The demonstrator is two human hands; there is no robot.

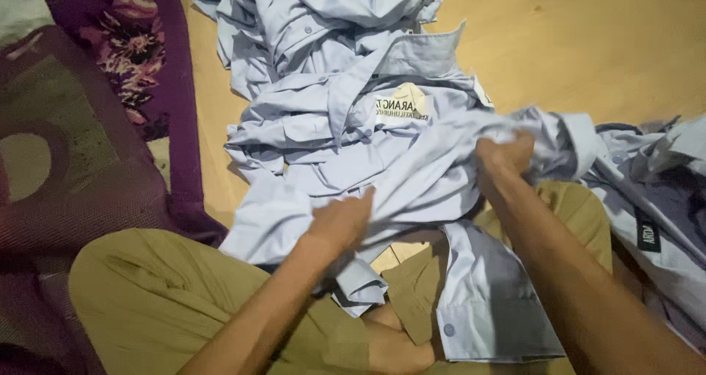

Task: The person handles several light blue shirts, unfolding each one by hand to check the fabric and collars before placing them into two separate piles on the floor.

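Note:
I sit cross-legged in olive trousers on a wooden floor. A light blue shirt is stretched across my lap. My left hand grips its cloth near the lower left, fingers closed into the fabric. Higher up on the right, my right hand clutches a bunched part of the same shirt. A lower flap of the shirt with a button hangs over my right leg.
A heap of several light blue shirts lies ahead, one with a pale yellow patch. More shirts lie at the right, one with a black tag. A purple flowered rug covers the floor at left.

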